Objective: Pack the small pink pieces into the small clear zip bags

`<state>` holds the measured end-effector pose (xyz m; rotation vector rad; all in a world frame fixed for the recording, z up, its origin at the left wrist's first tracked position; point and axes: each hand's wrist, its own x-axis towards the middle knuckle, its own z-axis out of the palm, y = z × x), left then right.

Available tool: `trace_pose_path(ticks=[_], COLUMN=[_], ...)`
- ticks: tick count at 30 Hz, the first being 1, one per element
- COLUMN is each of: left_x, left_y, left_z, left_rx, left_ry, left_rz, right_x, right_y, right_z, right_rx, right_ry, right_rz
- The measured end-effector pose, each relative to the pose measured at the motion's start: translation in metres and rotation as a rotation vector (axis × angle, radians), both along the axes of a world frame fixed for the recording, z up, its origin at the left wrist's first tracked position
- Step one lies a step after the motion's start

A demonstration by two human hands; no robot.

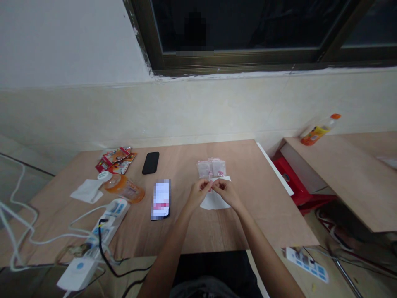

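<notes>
My left hand (199,190) and my right hand (223,189) meet at mid-table, fingers pinched together on a small clear packet with pink print (211,185). The packet is mostly hidden by my fingertips. Under my hands lies a white sheet of paper (214,201). Just beyond them sits a small pile of similar clear pink-printed packets (211,167) on the wooden table (186,231).
A lit phone (161,199) lies left of my hands, a black phone (150,162) farther back. An orange bottle on its side (124,188), snack wrappers (116,160), a tissue (87,191) and a power strip with cables (107,221) fill the left. A second table with a bottle (319,129) stands right.
</notes>
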<state>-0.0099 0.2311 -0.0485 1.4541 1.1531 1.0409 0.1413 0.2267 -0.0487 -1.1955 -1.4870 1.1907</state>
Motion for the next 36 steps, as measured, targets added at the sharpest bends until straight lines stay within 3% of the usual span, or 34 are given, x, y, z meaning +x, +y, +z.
trace_pose_path(ticks=[6,12,18,28,32,36], left_x=[0.002,0.002,0.005,0.012,0.013,0.014], left_y=[0.003,0.0,-0.004,-0.018,-0.021,-0.02], left_z=[-0.002,-0.005,0.004,0.007,0.004,0.003], left_rx=[-0.07,-0.054,0.078,0.122,0.122,0.12], left_ry=[-0.007,0.113,0.324,0.444,0.442,0.458], left_rz=[-0.072,-0.065,-0.009,0.082,0.055,0.058], right_x=[0.006,0.008,0.004,0.014,0.018,0.016], right_y=[-0.003,-0.003,-0.005,-0.01,-0.013,-0.015], right_z=[0.003,-0.003,-0.012,-0.004,-0.004,-0.006], right_rx=[0.01,0.007,0.036,0.099,0.067,0.161], right_ry=[-0.058,-0.074,-0.3,-0.682,-0.691,-0.543], right_rz=[0.05,0.046,-0.115,-0.393,-0.38,-0.202])
